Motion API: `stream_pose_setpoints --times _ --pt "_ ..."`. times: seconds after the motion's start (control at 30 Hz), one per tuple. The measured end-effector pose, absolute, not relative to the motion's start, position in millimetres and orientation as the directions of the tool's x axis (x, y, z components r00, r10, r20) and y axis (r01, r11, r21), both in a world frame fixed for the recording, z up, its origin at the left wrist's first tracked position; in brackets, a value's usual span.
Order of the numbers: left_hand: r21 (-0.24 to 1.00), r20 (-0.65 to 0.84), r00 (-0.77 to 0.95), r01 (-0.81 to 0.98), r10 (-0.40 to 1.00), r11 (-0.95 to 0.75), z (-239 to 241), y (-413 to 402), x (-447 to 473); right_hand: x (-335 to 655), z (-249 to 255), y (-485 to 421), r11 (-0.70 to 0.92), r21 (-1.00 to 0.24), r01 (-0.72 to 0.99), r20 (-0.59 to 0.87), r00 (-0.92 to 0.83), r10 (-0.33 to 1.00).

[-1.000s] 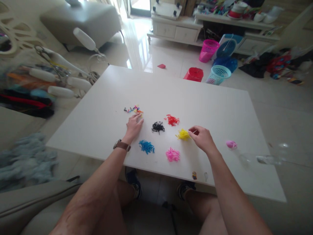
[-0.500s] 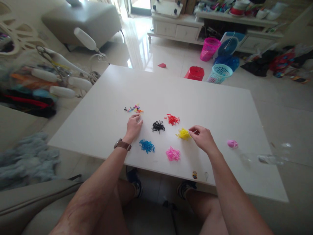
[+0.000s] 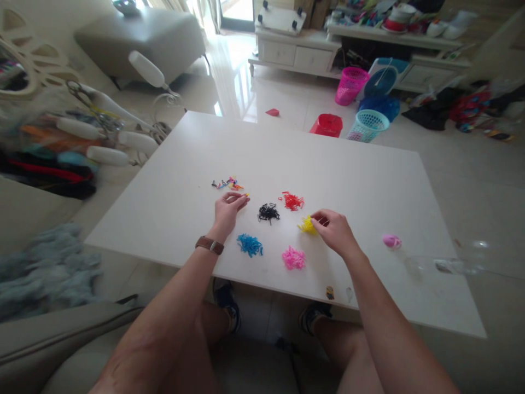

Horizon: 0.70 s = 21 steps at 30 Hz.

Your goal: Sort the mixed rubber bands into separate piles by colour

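My left hand (image 3: 230, 210), with a watch on its wrist, pinches a small yellow piece (image 3: 246, 195) between thumb and fingertips. It is just in front of a small mixed heap of coloured pieces (image 3: 233, 183). At the near edge of the yellow pile (image 3: 306, 225), my right hand (image 3: 331, 227) has its fingertips closed; what they hold is hidden. Around the hands lie piles of small loop-like pieces: a black pile (image 3: 268, 212), a red pile (image 3: 292, 201), a blue pile (image 3: 250, 245) and a pink pile (image 3: 293, 258).
On the white table (image 3: 348, 169), a pink-purple object (image 3: 392, 241) lies at right near a clear bottle-like container (image 3: 443, 266). A small cartoon figure piece (image 3: 330, 293) is near the front edge. Beyond the table stand a red bin (image 3: 328, 125) and a light-blue basket (image 3: 368, 125).
My left hand has shifted slightly right, away from the mixed heap, and a yellow piece now shows in its fingertips. My right hand has edged left, onto the yellow pile.
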<state>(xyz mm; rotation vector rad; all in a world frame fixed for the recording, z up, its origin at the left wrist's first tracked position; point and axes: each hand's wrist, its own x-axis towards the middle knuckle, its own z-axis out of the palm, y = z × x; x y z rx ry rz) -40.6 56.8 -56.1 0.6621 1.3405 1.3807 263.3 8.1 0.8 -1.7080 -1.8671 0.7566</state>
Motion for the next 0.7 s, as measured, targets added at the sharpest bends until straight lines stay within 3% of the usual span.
stream_pose_setpoints --times 0.27,0.7 --pt "0.914 -0.272 0.168 -0.264 0.947 0.309 -48 27 10 224 -1 5 0.156 -0.823 0.547 0.065 -0.182 0.981" --pt "0.918 -0.244 0.297 -0.235 0.923 0.318 -40 20 7 196 -6 6 0.164 -0.899 0.406 0.085 -0.206 0.975"
